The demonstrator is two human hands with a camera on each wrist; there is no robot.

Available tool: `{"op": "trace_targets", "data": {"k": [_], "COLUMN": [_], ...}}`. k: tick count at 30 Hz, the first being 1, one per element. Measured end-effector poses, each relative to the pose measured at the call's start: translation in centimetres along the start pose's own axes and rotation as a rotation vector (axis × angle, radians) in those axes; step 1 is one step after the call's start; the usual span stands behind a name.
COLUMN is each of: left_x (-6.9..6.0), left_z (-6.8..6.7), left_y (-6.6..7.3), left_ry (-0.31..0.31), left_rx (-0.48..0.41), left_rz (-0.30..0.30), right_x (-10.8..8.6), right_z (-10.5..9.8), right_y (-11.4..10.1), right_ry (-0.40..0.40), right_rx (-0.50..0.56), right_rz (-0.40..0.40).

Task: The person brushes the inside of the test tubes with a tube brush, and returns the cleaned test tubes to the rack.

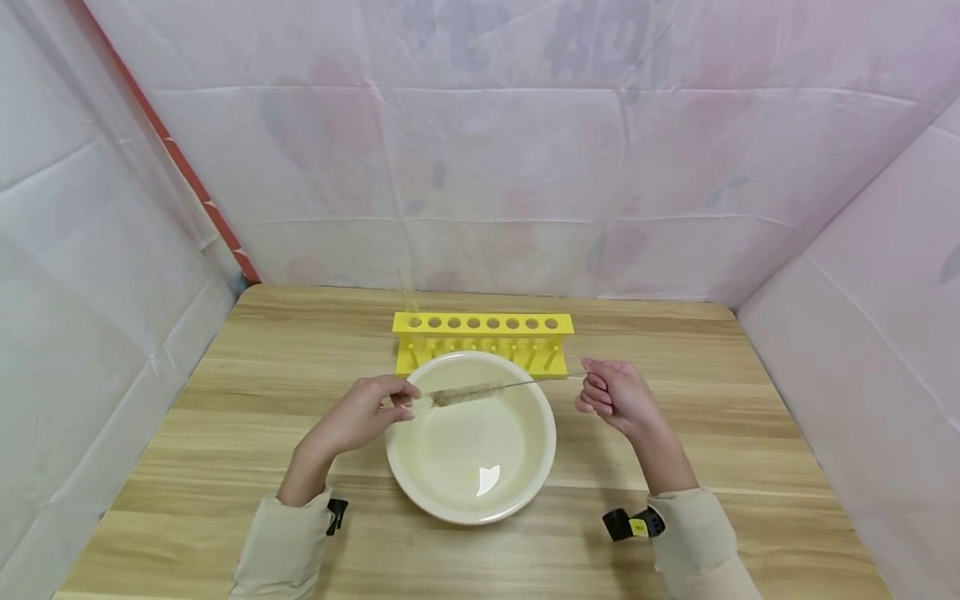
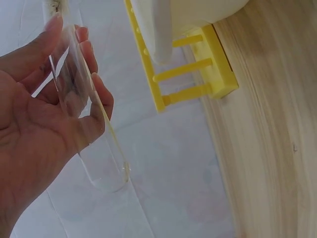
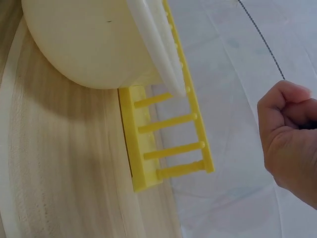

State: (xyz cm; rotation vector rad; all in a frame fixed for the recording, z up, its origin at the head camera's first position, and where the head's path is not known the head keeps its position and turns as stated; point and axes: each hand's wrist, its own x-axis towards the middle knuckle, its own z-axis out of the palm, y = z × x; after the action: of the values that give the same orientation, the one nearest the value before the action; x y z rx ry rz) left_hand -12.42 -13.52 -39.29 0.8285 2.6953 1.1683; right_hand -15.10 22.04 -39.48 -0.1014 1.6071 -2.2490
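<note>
My left hand [image 1: 367, 414] holds a clear glass test tube [image 2: 101, 166] between thumb and fingers, its rounded end pointing back past the palm. At the tube's other end the pale bristles of a test tube brush [image 1: 467, 393] show, seemingly inside the glass. My right hand [image 1: 618, 396] grips the brush's thin twisted wire handle [image 3: 265, 42] with curled fingers. Tube and brush lie nearly level above a cream basin [image 1: 546, 462], which holds what looks like clear liquid. Behind the basin stands a yellow test tube rack [image 1: 483, 323], its lower front partly hidden by the basin's rim.
Another clear tube [image 1: 407, 292] stands in the rack's leftmost hole. The wooden table [image 1: 750, 467] carries the basin and rack. Pale patterned sheeting [image 1: 510, 167] encloses the back and both sides. Black straps [image 1: 633, 524] sit at both wrists.
</note>
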Motion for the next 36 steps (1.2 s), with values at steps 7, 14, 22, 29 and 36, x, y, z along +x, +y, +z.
{"op": "trace_targets", "data": {"k": [7, 14, 22, 29, 36], "left_x": [-0.2, -0.6, -0.8, -1.0, -1.0], "left_z": [-0.2, -0.6, -0.9, -0.9, -0.6], "left_y": [-0.3, -0.8, -1.1, -1.0, -1.1], "left_ry": [-0.004, -0.017, -0.079, -0.023, 0.004], "left_rx": [-0.017, -0.035, -0.065, -0.035, 0.012], "left_rz": [-0.013, -0.015, -0.012, -0.021, -0.034], "right_x": [-0.1, -0.2, -0.2, -0.6, -0.9], "right_z": [-0.5, -1.5, -1.9, -1.8, -1.9], "right_y": [0.1, 0.6, 0.5, 0.0, -0.5], "right_ry": [0.010, -0.107, -0.209, -0.127, -0.050], "right_rx": [-0.078, -0.174, -0.186, -0.129, -0.008], "right_rz": [-0.061, -0.246, -0.315, -0.194, -0.005]}}
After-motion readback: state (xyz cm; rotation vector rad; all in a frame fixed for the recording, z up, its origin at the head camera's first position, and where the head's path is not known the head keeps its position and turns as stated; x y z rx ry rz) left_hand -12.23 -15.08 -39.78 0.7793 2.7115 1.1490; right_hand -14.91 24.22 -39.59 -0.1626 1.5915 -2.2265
